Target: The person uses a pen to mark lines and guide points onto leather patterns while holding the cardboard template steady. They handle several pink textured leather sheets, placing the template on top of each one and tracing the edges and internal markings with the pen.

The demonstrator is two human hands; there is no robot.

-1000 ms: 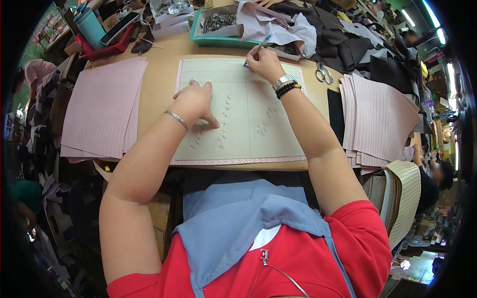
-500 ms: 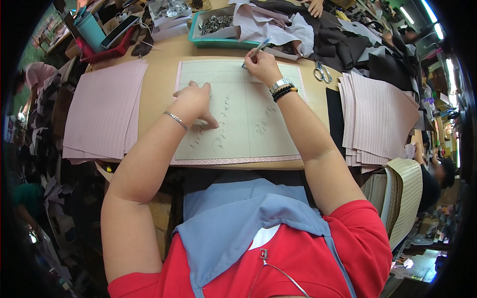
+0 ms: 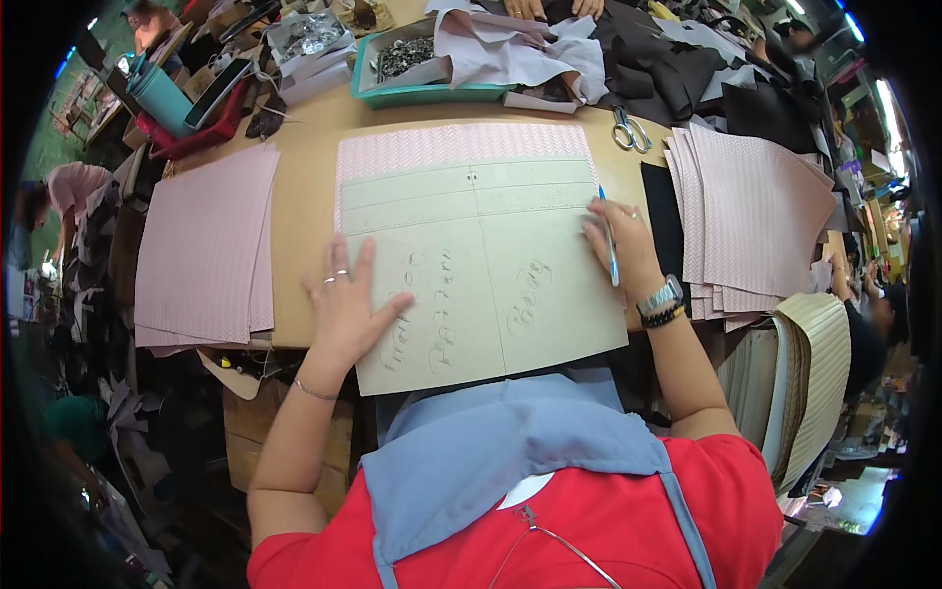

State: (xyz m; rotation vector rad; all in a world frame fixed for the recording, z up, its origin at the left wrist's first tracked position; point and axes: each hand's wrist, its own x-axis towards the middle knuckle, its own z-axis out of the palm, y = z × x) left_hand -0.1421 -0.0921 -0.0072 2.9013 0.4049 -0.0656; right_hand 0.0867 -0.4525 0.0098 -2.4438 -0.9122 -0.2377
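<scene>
A pale grey-green card pattern [image 3: 491, 294] with handwriting and ruled lines lies over a pink textured sheet [image 3: 461, 141]. The sheet's far strip shows, and the card's near edge juts past the table toward my apron. Spread fingers of my left hand [image 3: 345, 304] rest on the card's left side. At the card's right edge, my right hand [image 3: 631, 245] has a blue pen [image 3: 612, 250] tucked in its fingers, the pen pointing roughly toward and away from me. The right fingertips are slightly blurred and seem to touch the card's edge.
Stacks of pink textured sheets lie at left [image 3: 206, 245] and right [image 3: 751, 221]. Scissors [image 3: 629, 131] sit beyond my right hand. Farther back are a teal tray [image 3: 432, 95] of small metal parts, dark material [image 3: 648, 64] and a red holder [image 3: 186, 142]. Another person's hands [image 3: 549, 8] show at the top.
The card has slid toward me, baring the pink sheet's far strip. My right hand, with the pen, has moved from the far edge to the card's right side; my left hand came nearer.
</scene>
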